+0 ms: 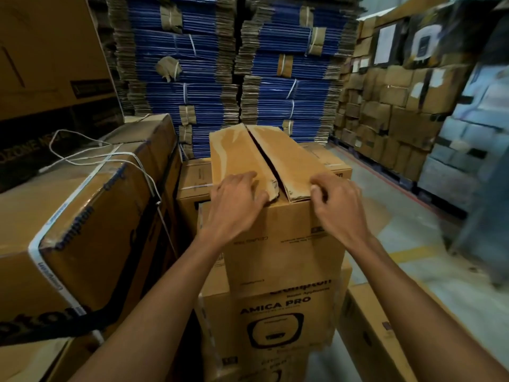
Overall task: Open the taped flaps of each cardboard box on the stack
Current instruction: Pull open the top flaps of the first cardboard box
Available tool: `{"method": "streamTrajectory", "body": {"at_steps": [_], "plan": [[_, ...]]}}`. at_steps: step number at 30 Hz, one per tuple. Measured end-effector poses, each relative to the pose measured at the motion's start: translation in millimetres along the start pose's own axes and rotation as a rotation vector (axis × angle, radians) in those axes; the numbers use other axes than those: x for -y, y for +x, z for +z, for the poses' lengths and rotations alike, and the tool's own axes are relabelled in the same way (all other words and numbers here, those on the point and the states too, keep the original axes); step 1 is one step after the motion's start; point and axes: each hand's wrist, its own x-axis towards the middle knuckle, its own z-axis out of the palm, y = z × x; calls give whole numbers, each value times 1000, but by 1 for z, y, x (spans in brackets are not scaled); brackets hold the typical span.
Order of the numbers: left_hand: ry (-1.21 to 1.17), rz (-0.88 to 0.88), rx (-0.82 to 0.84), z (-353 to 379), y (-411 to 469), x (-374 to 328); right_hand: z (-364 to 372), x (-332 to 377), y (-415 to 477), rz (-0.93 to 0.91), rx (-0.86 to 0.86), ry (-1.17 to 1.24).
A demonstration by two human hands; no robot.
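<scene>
Flattened blue carton stacks [237,64] filled 12 o'clock, wall of brown boxes [385,111] at 2, big strapped box [82,216] at 9. Top box [275,235] of the stack sat dead centre, on an AMICA PRO box [272,321] at 6. Its flaps were split along the seam, dark gap showing: left flap [237,155], right flap [292,161]. Left hand [237,199] lay on the left flap's near corner, fingers bent; gripping or just pressing, couldn't tell. Right hand [338,205] had fingers curled, pinching the right flap's near edge.

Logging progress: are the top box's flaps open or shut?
Partly open: on the top box, a gap splits the flaps, which lie nearly flat, not folded back.
</scene>
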Motion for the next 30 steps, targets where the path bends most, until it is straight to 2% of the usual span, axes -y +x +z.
{"method": "streamTrajectory", "body": {"at_steps": [5, 10, 15, 30], "plan": [[148, 3, 272, 7, 28, -8, 9, 17, 0, 34, 92, -236], [266, 3, 377, 20, 27, 0, 15, 29, 12, 69, 209, -341], [283, -7, 403, 20, 24, 0, 17, 38, 19, 97, 295, -371], [278, -47, 443, 14, 22, -6, 15, 36, 16, 85, 305, -375]]}}
